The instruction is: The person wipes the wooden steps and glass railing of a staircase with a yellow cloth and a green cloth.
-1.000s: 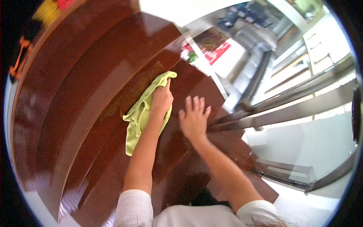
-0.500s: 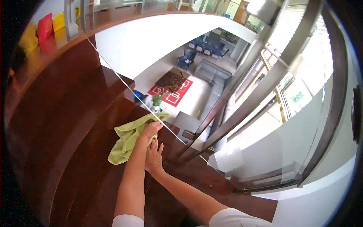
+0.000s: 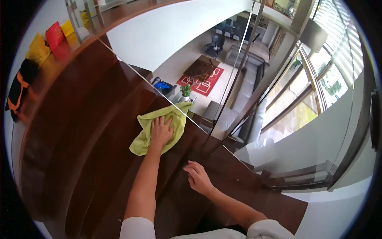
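Note:
A yellow-green cloth lies spread on a dark brown wooden stair step, its far corner reaching the glass edge. My left hand rests flat on the cloth with the fingers spread. To the right and nearer to me, my right hand is held over the wood, apart from the cloth. Its fingers are loosely bent, somewhat apart, and nothing shows in them.
A glass panel with a pale edge and metal posts bounds the steps on the right. Far below are a grey sofa, a red rug and a potted plant. Red and yellow bags stand at the upper left.
My right hand has left the cloth and drawn back to the right. My left hand has gone from gripping the cloth to lying flat on it, and the cloth is spread wider.

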Demonstrator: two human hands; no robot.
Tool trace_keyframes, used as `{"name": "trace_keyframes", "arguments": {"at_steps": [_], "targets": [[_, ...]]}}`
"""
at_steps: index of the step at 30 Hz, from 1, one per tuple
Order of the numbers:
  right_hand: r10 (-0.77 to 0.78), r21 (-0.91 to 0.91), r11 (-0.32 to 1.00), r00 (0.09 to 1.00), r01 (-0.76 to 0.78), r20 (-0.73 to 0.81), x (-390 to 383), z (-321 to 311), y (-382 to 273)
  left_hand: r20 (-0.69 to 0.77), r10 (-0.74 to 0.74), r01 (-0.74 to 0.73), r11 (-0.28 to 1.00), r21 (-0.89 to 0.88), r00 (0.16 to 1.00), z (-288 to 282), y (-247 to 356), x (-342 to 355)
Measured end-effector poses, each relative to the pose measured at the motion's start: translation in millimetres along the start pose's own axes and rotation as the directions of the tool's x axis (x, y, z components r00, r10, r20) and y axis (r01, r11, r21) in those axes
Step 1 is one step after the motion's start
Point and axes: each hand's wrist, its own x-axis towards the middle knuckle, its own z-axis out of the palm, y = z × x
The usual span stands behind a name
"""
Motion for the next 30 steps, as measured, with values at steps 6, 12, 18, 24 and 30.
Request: {"name": "trace_keyframes", "arguments": {"at_steps": [6, 12, 18, 24, 30], "targets": [[-0.063, 0.217, 0.973, 0.997, 0.072, -0.046, 95.4, 59.2, 50.1, 0.040, -0.072, 0.071, 0.997, 0.038, 0.997, 47.1, -4.9, 68.5], [0.095, 0.054, 0.994, 0.995, -0.097, 0.036, 107.8, 73.4, 52.9, 0.249, -0.023, 0.059, 0.989, -0.137, 0.968, 99.4, -52.5, 147.2], [0.088, 0.071, 0.993, 0.993, -0.094, 0.081, 113.0, 77.0, 45.8, 0.247, 0.204, -0.207, 0.978, -0.017, 0.947, 110.6, -49.6, 164.2], [0.142, 0.007, 0.989, 0.979, -0.144, 0.147, 104.3, 84.6, 63.9, 0.202, 0.375, -0.360, 0.927, -0.109, 0.905, 65.2, 55.2, 131.7], [0.066, 0.212, 0.973, 0.988, -0.094, 0.136, 107.4, 78.8, 47.8, 0.160, 0.361, -0.296, 0.898, -0.326, 0.919, 41.4, 76.4, 86.1]]}}
